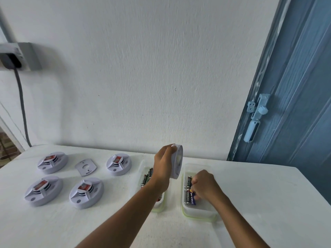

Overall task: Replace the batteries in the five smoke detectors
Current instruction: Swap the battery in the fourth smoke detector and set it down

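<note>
Head view: just right of centre, the left hand grips a white smoke detector on edge above the surface, fingers curled round its rim. Lower right, the right hand reaches into the right-hand tub, fingers pinching a blue battery. Four detectors lie at lower left.

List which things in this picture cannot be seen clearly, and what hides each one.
1. Left clear plastic box, head view: the left forearm covers most of its batteries.
2. White round smoke detector held on edge by the left hand: its battery bay faces away.
3. Right hand in the right clear plastic box: curled fingers hide what they pinch.
</note>
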A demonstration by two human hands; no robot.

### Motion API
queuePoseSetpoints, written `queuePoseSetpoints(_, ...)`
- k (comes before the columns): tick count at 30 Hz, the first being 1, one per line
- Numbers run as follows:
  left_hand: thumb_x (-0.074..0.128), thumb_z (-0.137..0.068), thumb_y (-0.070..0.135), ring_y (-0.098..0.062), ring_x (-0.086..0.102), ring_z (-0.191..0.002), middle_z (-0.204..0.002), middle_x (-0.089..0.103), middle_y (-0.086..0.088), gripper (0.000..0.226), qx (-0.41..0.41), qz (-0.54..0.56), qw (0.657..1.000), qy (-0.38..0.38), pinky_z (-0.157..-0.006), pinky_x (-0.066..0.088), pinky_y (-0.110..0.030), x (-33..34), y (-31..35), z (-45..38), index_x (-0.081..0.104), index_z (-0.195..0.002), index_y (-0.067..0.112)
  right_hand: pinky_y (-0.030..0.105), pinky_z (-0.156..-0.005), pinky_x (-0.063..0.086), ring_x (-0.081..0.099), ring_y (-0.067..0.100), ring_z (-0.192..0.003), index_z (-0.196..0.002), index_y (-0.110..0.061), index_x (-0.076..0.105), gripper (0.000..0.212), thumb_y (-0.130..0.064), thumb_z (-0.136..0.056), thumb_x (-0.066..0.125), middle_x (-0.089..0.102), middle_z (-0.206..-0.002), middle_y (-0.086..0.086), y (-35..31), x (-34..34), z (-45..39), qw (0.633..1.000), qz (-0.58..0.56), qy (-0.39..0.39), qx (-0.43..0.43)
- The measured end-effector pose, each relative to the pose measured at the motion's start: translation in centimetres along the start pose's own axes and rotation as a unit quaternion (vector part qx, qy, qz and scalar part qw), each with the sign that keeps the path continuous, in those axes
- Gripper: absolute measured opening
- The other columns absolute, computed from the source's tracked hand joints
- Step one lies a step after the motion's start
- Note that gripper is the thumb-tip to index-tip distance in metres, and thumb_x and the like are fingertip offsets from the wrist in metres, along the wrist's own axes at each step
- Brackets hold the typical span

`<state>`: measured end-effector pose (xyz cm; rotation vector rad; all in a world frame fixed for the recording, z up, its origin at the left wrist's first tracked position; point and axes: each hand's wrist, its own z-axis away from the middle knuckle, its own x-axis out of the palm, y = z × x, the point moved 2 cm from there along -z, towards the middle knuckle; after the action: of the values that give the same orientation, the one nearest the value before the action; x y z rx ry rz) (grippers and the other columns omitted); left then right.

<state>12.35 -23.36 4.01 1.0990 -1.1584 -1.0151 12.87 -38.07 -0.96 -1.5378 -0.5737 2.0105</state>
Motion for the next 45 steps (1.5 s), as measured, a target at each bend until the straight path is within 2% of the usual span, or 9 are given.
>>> queuePoseSetpoints(5,0.055,-0.073,0.046,-0.027,0.061,-0.088,-0.093,0.064,-0.012,0.037,-0.056,0.036,0.998,0.007,-0.077,0.049,-0.038,-0.1,-0.7,-0.4,0.069,-0.092,0.018,0.044,-0.070,0.060,0.070,0.028,-0.075,-0.089,-0.001,0.066,0.016,0.007,-0.078,0.058,0.064,-0.083,0.012,0.4,-0.2,0.3,0.998,-0.054,0.011,0.016)
queuePoseSetpoints(12,0.040,-0.091,0.042,-0.031,0.059,-0.091,-0.100,0.063,-0.018,0.049,-0.134,0.166,0.975,-0.065,-0.074,0.046,-0.038,0.3,-0.7,-0.1,0.063,-0.110,0.004,0.018,-0.079,0.053,0.064,-0.001,-0.099,-0.100,-0.020,0.073,0.025,-0.011,-0.077,0.077,0.071,-0.102,-0.013,-2.6,-1.5,3.4,0.938,-0.247,0.123,-0.212)
queuePoseSetpoints(19,0.042,-0.091,0.043,-0.028,0.062,-0.088,-0.098,0.067,-0.014,0.050,-0.122,0.126,0.983,-0.063,-0.068,0.048,-0.035,0.5,-0.6,0.0,0.062,-0.117,0.005,0.007,-0.071,0.050,0.060,-0.018,-0.089,-0.098,-0.019,0.075,0.025,-0.003,-0.080,0.072,0.065,-0.086,-0.037,-3.7,-1.8,4.7,0.923,-0.254,0.149,-0.249)
queuePoseSetpoints(25,0.049,-0.086,0.041,-0.026,0.061,-0.075,-0.082,0.063,-0.012,0.040,-0.125,0.112,0.985,-0.045,-0.065,0.047,-0.032,0.8,-0.6,-0.2,0.067,-0.098,0.007,0.028,-0.071,0.059,0.070,0.017,-0.084,-0.106,-0.010,0.072,0.025,-0.012,-0.082,0.065,0.074,-0.092,0.003,-3.7,-0.8,4.8,0.913,-0.197,0.217,-0.284)
queuePoseSetpoints(29,0.056,-0.070,0.045,-0.022,0.054,-0.072,-0.076,0.053,-0.008,0.040,-0.164,0.172,0.969,-0.061,-0.077,0.041,-0.036,0.6,-0.3,-0.4,0.058,-0.089,0.010,0.025,-0.086,0.056,0.068,0.012,-0.100,-0.112,-0.006,0.071,0.036,-0.026,-0.085,0.058,0.071,-0.111,0.003,-3.4,0.1,5.4,0.879,-0.159,0.277,-0.354)
queuePoseSetpoints(32,0.050,-0.075,0.044,-0.021,0.049,-0.074,-0.077,0.048,-0.007,0.034,-0.181,0.191,0.962,-0.069,-0.074,0.039,-0.034,0.2,-0.3,-0.9,0.055,-0.086,0.012,0.022,-0.097,0.049,0.060,0.010,-0.116,-0.119,-0.010,0.068,0.035,-0.025,-0.089,0.057,0.063,-0.127,0.004,-2.9,-0.3,5.3,0.879,-0.123,0.235,-0.396)
queuePoseSetpoints(37,0.050,-0.072,0.043,-0.018,0.041,-0.070,-0.077,0.038,-0.005,0.030,-0.199,0.220,0.948,-0.111,-0.067,0.032,-0.030,0.6,-0.1,-0.5,0.047,-0.082,0.015,0.021,-0.084,0.049,0.059,0.012,-0.101,-0.104,-0.013,0.070,0.026,-0.031,-0.092,0.054,0.066,-0.107,-0.003,-2.8,-1.9,4.9,0.858,-0.030,0.260,-0.443)
queuePoseSetpoints(41,0.047,-0.079,0.045,-0.026,0.053,-0.083,-0.090,0.050,-0.013,0.036,-0.146,0.169,0.973,-0.061,-0.081,0.042,-0.039,-0.4,-0.6,-1.1,0.053,-0.091,0.012,0.012,-0.067,0.046,0.060,0.001,-0.076,-0.107,-0.019,0.060,0.013,-0.016,-0.094,0.058,0.064,-0.083,-0.007,-2.7,-2.4,4.3,0.892,-0.209,0.215,-0.338)
queuePoseSetpoints(45,0.043,-0.089,0.038,-0.025,0.056,-0.077,-0.083,0.056,-0.011,0.029,-0.126,0.153,0.980,-0.035,-0.077,0.047,-0.037,-2.3,-0.9,-1.8,0.057,-0.084,0.013,0.028,-0.065,0.048,0.063,0.014,-0.071,-0.094,-0.020,0.062,0.005,-0.019,-0.093,0.057,0.065,-0.079,0.000,-0.6,-2.2,1.9,0.984,0.040,0.107,-0.139)
